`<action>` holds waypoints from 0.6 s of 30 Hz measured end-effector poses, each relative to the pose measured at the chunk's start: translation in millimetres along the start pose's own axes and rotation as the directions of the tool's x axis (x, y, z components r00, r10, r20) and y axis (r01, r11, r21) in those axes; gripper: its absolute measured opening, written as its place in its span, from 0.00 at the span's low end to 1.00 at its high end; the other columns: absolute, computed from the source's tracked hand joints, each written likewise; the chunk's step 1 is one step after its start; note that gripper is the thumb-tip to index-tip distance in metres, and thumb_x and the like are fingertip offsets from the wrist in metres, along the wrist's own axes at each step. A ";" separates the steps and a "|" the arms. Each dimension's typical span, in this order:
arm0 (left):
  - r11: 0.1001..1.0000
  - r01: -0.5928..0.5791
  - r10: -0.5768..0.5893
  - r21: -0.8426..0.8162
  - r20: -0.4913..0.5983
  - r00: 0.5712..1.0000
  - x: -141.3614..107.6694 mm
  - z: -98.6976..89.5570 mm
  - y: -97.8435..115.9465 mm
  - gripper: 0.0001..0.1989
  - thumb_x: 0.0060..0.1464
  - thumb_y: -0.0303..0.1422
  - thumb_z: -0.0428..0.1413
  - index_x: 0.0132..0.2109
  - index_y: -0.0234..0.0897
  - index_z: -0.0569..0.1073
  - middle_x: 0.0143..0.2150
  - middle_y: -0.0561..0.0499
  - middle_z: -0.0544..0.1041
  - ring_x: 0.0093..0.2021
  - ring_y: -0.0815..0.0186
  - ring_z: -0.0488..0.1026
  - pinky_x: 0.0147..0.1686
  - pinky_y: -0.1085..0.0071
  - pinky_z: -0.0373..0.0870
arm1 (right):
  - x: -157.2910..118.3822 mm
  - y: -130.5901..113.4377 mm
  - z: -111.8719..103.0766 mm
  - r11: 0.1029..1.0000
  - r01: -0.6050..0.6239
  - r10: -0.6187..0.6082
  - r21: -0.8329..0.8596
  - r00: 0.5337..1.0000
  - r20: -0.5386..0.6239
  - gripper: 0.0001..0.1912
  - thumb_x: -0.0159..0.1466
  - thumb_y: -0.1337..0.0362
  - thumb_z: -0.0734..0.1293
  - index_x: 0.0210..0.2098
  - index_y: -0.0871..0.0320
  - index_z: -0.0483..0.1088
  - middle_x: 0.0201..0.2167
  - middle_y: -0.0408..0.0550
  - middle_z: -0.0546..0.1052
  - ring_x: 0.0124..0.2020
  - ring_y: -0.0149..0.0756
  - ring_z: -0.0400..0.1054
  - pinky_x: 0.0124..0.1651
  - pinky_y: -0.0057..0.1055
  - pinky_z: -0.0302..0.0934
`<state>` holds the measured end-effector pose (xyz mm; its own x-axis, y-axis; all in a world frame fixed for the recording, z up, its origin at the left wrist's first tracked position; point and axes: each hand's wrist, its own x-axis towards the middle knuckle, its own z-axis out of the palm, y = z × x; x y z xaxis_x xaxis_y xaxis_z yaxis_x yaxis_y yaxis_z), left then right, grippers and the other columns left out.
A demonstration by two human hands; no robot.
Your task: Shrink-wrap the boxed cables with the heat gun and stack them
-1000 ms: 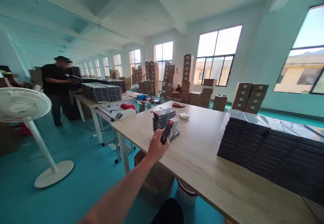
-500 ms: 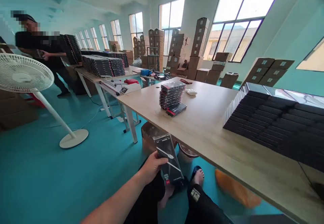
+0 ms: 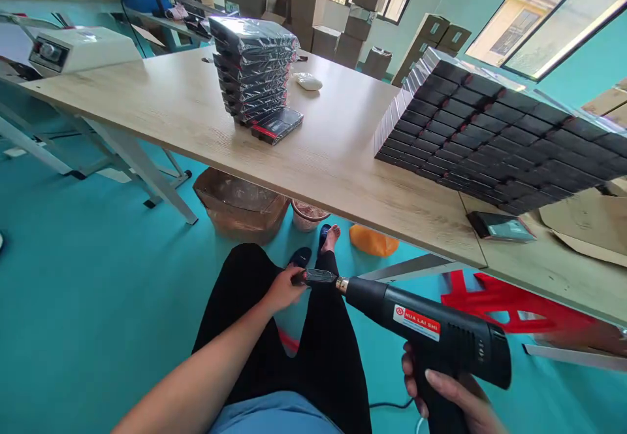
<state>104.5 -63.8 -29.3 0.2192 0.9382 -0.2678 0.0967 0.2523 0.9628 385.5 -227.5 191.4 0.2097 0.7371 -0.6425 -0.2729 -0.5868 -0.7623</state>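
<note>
In front of my knees, my left hand (image 3: 283, 290) is closed on the near end of a thin black cable box (image 3: 317, 276) in clear film, now turned nearly edge-on. My right hand (image 3: 453, 391) wraps round the handle of a black heat gun (image 3: 431, 316) with a red and white label. The gun's metal nozzle (image 3: 341, 284) points left at the end of the box, close to it; whether they touch I cannot tell. On the table (image 3: 337, 153) beyond, a stack of film-wrapped boxes (image 3: 255, 68) stands beside one lying flat box (image 3: 277, 125).
A large block of stacked black boxes (image 3: 490, 127) fills the table's right side, with a single box (image 3: 500, 227) and cardboard (image 3: 592, 218) nearer. Below the edge stand a lined bin (image 3: 240, 208), a bucket (image 3: 307, 215), an orange bag (image 3: 373, 240) and a red stool (image 3: 509, 303).
My view has swung down and right. The box in my left hand has turned from face-up to edge-on. My right hand has come into view with the heat gun.
</note>
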 end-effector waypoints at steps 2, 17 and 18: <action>0.999 -0.022 0.020 0.031 0.042 0.999 -0.7 -1.8 -0.8 0.14 0.45 0.27 0.63 0.42 0.35 0.81 0.37 0.49 0.82 0.40 0.57 0.79 0.46 0.61 0.73 | 1.6 -12.9 10.5 0.998 -0.002 0.002 -0.062 1.000 0.002 0.26 0.52 0.51 0.80 0.45 0.58 0.78 0.35 0.53 0.81 0.31 0.43 0.72 0.29 0.35 0.66; 0.980 -0.008 0.000 0.198 0.038 0.999 -24.0 -28.8 -1.7 0.09 0.49 0.28 0.61 0.40 0.38 0.81 0.40 0.48 0.82 0.43 0.56 0.77 0.45 0.65 0.70 | 29.6 -39.6 49.0 0.966 -0.077 0.107 -0.247 0.988 0.110 0.23 0.53 0.52 0.80 0.43 0.60 0.79 0.33 0.51 0.80 0.29 0.37 0.71 0.28 0.31 0.65; 0.976 -0.002 0.000 0.218 0.013 1.000 -28.2 -31.7 -5.0 0.09 0.48 0.27 0.60 0.39 0.39 0.81 0.40 0.48 0.82 0.43 0.56 0.77 0.44 0.65 0.69 | 33.1 -39.6 53.8 0.963 -0.081 0.121 -0.258 0.982 0.143 0.23 0.53 0.52 0.80 0.42 0.60 0.80 0.33 0.51 0.80 0.29 0.38 0.71 0.28 0.31 0.65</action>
<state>67.0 -84.0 -25.4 0.2321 0.9348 -0.2687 0.3056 0.1922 0.9326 352.8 -161.8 204.4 0.0386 0.7013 -0.7118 -0.0372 -0.7109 -0.7023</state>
